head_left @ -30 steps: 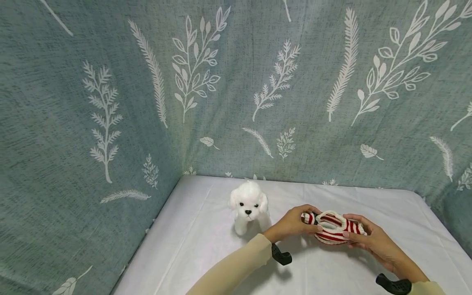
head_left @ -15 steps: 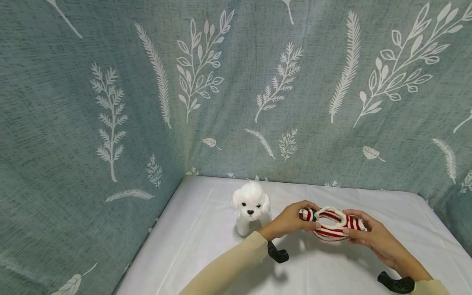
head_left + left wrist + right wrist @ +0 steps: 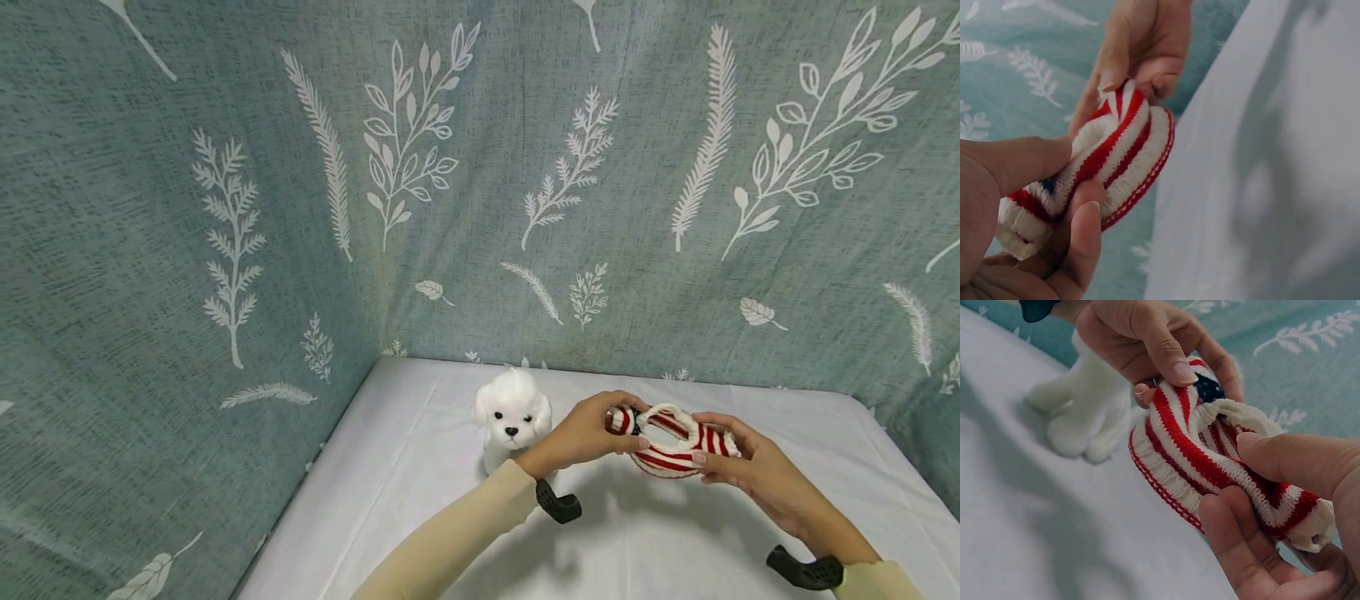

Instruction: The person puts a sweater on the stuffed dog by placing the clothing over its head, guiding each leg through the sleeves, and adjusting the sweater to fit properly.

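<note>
A small knitted sweater [image 3: 667,461] with red and white stripes is held up above the white-covered table. My left hand [image 3: 585,433] pinches its left sleeve end, thumb in front and fingers behind. At the other sleeve, my right hand [image 3: 757,467] grips the knit the same way. The cream ribbed neck opening faces up between the two hands. A dark blue patch with white specks [image 3: 1210,389] shows near the left hand in the right wrist view. Left of the hands stands a white plush dog [image 3: 513,417], its lower body partly hidden by my left forearm.
The table [image 3: 420,517] wears a pale, lightly creased cloth. Behind it and on the left hangs a grey-green curtain [image 3: 450,208] with white leaf prints. A black strap mount [image 3: 558,502] sits at the left wrist, another [image 3: 806,571] at the right.
Both hands have raised the sweater a little and shifted it slightly left, closer to the plush dog. The grip on each sleeve looks the same. The head view has shifted slightly.
</note>
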Available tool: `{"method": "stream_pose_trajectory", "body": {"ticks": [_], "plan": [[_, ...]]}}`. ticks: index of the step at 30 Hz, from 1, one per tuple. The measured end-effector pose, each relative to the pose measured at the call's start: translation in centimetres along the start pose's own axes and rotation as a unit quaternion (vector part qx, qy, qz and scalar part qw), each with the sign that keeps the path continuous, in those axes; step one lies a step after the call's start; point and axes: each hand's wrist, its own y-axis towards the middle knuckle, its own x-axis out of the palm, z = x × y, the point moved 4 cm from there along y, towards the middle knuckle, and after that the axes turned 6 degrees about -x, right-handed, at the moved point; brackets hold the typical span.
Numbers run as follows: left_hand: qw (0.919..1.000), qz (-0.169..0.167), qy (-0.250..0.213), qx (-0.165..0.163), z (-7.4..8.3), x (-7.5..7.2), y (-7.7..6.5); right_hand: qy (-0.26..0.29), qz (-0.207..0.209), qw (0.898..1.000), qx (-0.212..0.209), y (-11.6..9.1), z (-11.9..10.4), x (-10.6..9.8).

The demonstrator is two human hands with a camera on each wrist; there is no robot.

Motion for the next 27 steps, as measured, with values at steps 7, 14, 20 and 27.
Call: {"method": "stream_pose_trajectory", "body": {"ticks": [7,14,20,27], "plan": [[0.9986,0.004,0.040,0.035,2.2,-1.6,-0.5,0.007,-0.011,1.000,-0.020,0.2,-1.8,0.6],[0.9963,0.006,0.072,0.047,3.7,-3.3,-1.3,-0.003,-0.021,0.999,-0.039,0.7,-3.4,1.4],[0.9977,0.003,0.039,0.055,3.9,-4.8,-1.8,0.003,-0.024,0.999,-0.048,1.5,-4.5,2.6],[0.9984,0.007,0.001,0.056,3.8,-6.5,-2.7,0.015,-0.030,0.997,-0.063,2.4,-5.7,3.8]]}}
